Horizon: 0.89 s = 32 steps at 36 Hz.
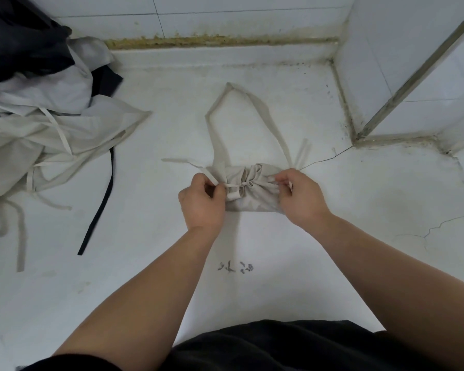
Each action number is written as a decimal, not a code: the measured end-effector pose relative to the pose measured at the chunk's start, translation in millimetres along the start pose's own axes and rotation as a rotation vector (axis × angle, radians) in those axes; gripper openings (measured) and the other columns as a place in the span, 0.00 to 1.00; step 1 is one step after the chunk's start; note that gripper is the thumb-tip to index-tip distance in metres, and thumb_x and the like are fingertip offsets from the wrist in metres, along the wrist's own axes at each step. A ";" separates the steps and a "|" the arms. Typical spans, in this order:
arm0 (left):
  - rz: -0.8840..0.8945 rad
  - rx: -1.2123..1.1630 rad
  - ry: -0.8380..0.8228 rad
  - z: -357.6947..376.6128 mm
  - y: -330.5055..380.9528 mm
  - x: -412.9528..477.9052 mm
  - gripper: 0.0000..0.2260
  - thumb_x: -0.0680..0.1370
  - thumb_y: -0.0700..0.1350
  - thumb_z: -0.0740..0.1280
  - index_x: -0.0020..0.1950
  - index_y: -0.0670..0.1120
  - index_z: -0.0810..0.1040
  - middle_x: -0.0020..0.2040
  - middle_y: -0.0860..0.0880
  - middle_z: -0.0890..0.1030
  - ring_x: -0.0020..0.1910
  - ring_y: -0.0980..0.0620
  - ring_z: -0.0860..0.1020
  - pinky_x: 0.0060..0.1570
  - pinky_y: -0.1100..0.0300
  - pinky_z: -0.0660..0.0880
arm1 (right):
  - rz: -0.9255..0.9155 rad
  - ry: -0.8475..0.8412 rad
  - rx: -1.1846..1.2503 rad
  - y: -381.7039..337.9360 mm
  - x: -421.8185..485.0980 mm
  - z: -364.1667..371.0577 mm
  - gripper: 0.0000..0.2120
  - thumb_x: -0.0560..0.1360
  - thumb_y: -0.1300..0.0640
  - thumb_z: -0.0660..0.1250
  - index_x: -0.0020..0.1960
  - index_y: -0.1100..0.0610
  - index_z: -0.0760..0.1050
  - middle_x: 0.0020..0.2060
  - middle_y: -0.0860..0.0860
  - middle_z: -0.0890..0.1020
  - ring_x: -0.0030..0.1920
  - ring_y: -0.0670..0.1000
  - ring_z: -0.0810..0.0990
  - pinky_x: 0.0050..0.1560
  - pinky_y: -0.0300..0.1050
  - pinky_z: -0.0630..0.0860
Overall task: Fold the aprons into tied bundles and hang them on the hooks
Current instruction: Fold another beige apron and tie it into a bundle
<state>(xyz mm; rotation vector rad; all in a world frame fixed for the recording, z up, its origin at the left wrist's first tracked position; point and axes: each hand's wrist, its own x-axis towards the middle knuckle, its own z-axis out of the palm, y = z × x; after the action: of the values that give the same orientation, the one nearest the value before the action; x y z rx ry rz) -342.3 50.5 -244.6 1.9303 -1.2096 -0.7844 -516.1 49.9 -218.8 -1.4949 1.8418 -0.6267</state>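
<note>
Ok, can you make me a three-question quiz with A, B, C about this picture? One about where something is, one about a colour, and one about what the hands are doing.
1. Where is the loose heap of beige and dark aprons?
A) far left B) far right C) on the person's lap
2. What colour is the folded cloth apron bundle?
A) red B) beige C) blue
3. What are the left hand and right hand doing?
A) lying flat B) pinching the bundle's thin beige ties C) holding a cup

Answers:
1 A, the heap fills the left edge of the white surface.
2 B, the cloth is pale beige.
3 B, each hand pinches a tie beside the knot.
</note>
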 end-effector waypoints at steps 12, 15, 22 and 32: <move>-0.136 0.098 -0.031 -9.0 9.6 7.9 0.12 0.74 0.44 0.68 0.34 0.48 0.67 0.46 0.45 0.76 0.36 0.50 0.72 0.37 0.60 0.66 | -0.203 -0.090 -0.460 7.5 -6.8 4.0 0.15 0.74 0.67 0.61 0.59 0.62 0.76 0.52 0.59 0.78 0.50 0.62 0.78 0.46 0.50 0.72; -0.210 0.047 -0.079 -14.0 16.1 15.0 0.11 0.73 0.42 0.68 0.33 0.47 0.68 0.36 0.50 0.75 0.34 0.51 0.71 0.31 0.60 0.64 | -0.311 -0.216 -0.461 7.7 -9.9 0.4 0.21 0.71 0.63 0.52 0.57 0.65 0.78 0.45 0.60 0.81 0.43 0.63 0.79 0.47 0.50 0.77; -0.557 -0.376 -0.223 -30.7 28.8 30.0 0.16 0.72 0.37 0.71 0.31 0.46 0.67 0.30 0.49 0.72 0.32 0.50 0.71 0.35 0.57 0.68 | -0.328 -0.318 -0.450 9.3 -16.2 -7.2 0.33 0.72 0.62 0.62 0.76 0.57 0.58 0.70 0.51 0.66 0.69 0.53 0.66 0.63 0.36 0.62; -0.812 -0.812 -0.361 -46.6 55.5 25.3 0.11 0.76 0.33 0.62 0.34 0.42 0.75 0.25 0.51 0.77 0.23 0.57 0.76 0.27 0.68 0.75 | -0.416 -0.008 -0.178 19.7 -6.8 -2.6 0.16 0.69 0.60 0.69 0.57 0.61 0.77 0.42 0.52 0.76 0.43 0.48 0.73 0.40 0.34 0.66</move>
<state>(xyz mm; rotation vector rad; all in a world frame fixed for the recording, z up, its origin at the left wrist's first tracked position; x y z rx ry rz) -322.8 22.1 -176.0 1.5468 -0.1158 -1.7668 -530.1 60.8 -230.0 -2.0226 1.6230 -0.6581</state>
